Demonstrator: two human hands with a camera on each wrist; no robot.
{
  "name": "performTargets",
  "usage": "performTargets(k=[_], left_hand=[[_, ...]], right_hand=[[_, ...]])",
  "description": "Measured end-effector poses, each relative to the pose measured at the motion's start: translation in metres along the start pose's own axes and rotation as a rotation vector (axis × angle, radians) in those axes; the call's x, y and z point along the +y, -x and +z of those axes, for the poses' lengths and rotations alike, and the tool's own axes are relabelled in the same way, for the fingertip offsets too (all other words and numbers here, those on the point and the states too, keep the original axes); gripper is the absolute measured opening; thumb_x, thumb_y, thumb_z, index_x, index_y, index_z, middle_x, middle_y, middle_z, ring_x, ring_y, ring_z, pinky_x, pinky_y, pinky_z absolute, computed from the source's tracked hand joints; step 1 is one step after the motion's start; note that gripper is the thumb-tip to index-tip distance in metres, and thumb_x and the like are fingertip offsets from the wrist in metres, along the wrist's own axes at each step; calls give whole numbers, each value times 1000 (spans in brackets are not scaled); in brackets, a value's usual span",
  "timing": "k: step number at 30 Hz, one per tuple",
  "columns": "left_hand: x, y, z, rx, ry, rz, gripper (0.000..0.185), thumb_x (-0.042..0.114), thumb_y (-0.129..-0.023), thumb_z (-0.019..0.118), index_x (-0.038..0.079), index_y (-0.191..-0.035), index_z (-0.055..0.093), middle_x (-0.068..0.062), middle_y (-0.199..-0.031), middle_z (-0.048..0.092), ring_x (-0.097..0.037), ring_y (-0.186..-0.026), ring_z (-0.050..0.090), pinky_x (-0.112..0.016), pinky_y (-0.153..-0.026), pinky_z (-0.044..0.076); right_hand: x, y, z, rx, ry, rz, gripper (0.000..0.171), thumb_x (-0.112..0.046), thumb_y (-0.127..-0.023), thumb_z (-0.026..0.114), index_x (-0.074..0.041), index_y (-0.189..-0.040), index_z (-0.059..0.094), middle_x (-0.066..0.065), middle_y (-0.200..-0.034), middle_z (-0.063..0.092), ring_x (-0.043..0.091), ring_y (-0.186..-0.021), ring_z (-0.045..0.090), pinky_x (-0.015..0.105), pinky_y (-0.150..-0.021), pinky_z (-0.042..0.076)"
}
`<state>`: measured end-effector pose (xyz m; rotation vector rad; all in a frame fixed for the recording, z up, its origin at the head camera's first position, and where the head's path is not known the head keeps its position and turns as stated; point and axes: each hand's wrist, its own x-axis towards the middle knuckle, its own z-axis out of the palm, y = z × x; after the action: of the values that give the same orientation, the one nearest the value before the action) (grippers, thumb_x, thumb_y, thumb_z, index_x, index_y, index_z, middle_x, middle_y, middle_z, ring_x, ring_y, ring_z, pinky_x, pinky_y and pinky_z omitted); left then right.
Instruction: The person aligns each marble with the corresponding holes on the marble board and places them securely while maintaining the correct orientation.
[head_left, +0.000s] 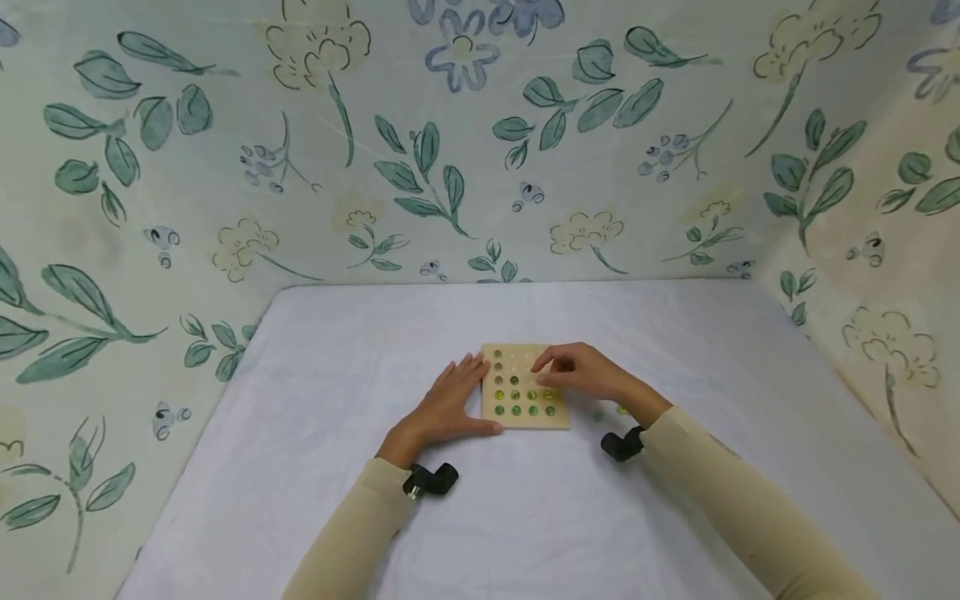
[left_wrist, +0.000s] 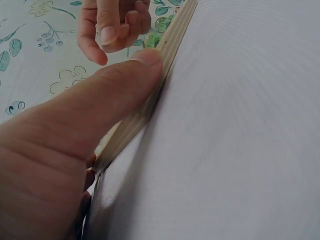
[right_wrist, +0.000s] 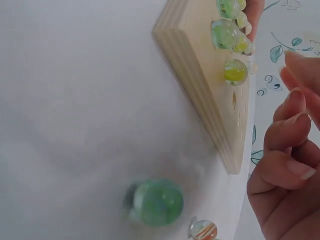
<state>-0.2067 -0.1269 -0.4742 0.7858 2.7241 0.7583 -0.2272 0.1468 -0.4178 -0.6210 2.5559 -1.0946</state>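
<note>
A square wooden board [head_left: 517,355] with rows of round holes lies on the white table. Several green and yellow marbles [head_left: 532,402] fill its nearer rows; the far rows look empty. My left hand [head_left: 450,402] lies flat on the table against the board's left side, its thumb [left_wrist: 110,95] pressed along the front edge [left_wrist: 170,45]. My right hand [head_left: 558,367] hovers over the board's far right part with fingers [right_wrist: 287,145] curled and tips together; no marble shows between them. Two loose marbles [right_wrist: 157,201] lie on the table by the board's right corner.
The table [head_left: 525,517] is covered with a white cloth and walled on three sides by flower-patterned panels [head_left: 450,167]. Black camera mounts [head_left: 431,480] sit at both wrists. The loose marbles [head_left: 609,412] lie just right of the board, under my right wrist.
</note>
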Motion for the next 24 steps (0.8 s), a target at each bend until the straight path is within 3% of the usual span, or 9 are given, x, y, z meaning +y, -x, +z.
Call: performTargets(k=[17, 24], left_hand=[[0, 0, 3, 9, 3, 7, 111, 70, -72, 68, 18, -156, 16, 5, -162, 7, -11, -148, -1, -32, -119, -2], [-2, -1, 4, 25, -7, 13, 112, 70, -72, 69, 18, -156, 17, 5, -162, 8, -11, -148, 0, -32, -120, -2]], right_hand=[[12, 36, -2, 47, 46, 47, 17, -24, -88, 72, -18, -104, 71, 0, -77, 58, 17, -65, 51, 25, -54, 45], [18, 47, -3, 49, 27, 54, 21, -24, -87, 73, -14, -105, 70, 2, -77, 58, 17, -62, 52, 25, -52, 44]])
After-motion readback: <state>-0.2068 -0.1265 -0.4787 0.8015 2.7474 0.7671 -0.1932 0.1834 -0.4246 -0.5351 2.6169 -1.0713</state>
